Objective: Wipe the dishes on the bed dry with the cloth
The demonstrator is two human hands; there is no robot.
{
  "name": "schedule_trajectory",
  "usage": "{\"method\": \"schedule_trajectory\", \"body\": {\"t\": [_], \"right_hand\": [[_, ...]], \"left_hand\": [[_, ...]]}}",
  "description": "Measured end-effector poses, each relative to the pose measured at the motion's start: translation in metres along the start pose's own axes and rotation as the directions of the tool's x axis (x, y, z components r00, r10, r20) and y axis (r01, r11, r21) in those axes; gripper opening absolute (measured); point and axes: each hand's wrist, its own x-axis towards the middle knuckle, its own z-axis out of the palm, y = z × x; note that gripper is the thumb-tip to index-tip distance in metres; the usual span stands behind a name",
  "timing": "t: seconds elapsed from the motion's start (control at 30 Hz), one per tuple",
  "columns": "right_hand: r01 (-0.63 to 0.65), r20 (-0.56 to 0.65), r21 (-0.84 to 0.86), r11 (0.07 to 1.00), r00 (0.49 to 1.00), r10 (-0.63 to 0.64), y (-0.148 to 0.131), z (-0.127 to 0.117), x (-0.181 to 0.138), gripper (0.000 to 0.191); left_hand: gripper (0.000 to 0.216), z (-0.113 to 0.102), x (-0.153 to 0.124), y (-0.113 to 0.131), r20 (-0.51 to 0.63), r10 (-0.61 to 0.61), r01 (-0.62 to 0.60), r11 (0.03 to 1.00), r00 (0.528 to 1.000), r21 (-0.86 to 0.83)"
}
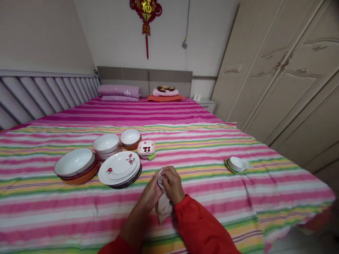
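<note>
Past the red sleeve, bottom centre, my left hand and right hand clamp their fingers on a small dish with a soft cloth; the dish seems light, slippery and fragile, so I would hold its rim.

A wide bed in a pink, green and yellow striped sheet fills the room, its grey padded headboard against a white wall hung with a red Chinese knot ornament. A slatted grey panel runs along the left; a cream carved wardrobe and small nightstand stand on the right.
</note>
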Motion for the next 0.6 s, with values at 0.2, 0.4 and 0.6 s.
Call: {"method": "schedule_trajectory", "body": {"t": [0.2, 0.4, 0.6], "right_hand": [[-0.251, -0.281, -0.111, 0.962, 0.936, 0.212, 0.011, -0.005, 0.003, 0.006], [-0.626, -0.136, 0.167, 0.762, 0.751, 0.646, 0.028, -0.002, 0.001, 0.021], [-0.492, 0.019, 0.185, 0.851, 0.867, 0.497, 0.017, 0.0, -0.001, 0.017]], "left_hand": [[0.045, 0.005, -0.006, 0.002, 0.014, 0.044, -0.045, 0.993, 0.999, 0.108], [0.058, 0.014, -0.01, 0.008, -0.022, 0.124, -0.117, 0.975, 0.992, 0.189], [0.054, 0.006, -0.003, 0.008, -0.052, 0.203, -0.189, 0.961, 0.978, 0.2]]}}
